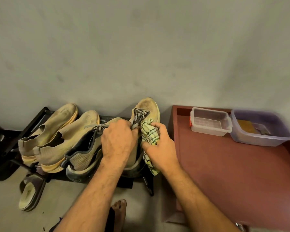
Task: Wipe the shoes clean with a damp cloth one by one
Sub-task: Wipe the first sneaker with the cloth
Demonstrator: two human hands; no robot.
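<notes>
Bare toes of a foot [120, 208] are showing at the bottom edge on the pale floor [84, 195], and a sandal [30, 193] is lying on that floor to the left, just in front of the rack [40, 114]. Both forearms are reaching forward from below. Left hand [117, 141] is curling its fingers around the laces and tongue of the right-most shoe [146, 113], gripping it at the rack's right end. Right hand [159, 146] is clutching the checked yellow cloth [148, 133], bunching it against that shoe's side while a loose end is hanging down below the palm. Beside the held shoe a laced sneaker [84, 153] is sitting with its dark collar toward the camera, and further left two tan slip-ons [57, 131] are lying side by side, toes pointing at the wall [141, 47]. To the right a reddish table [233, 173] is carrying a clear box [209, 121] and, touching it, a purple tub [261, 128] holding something blurred, both near the far edge.
</notes>
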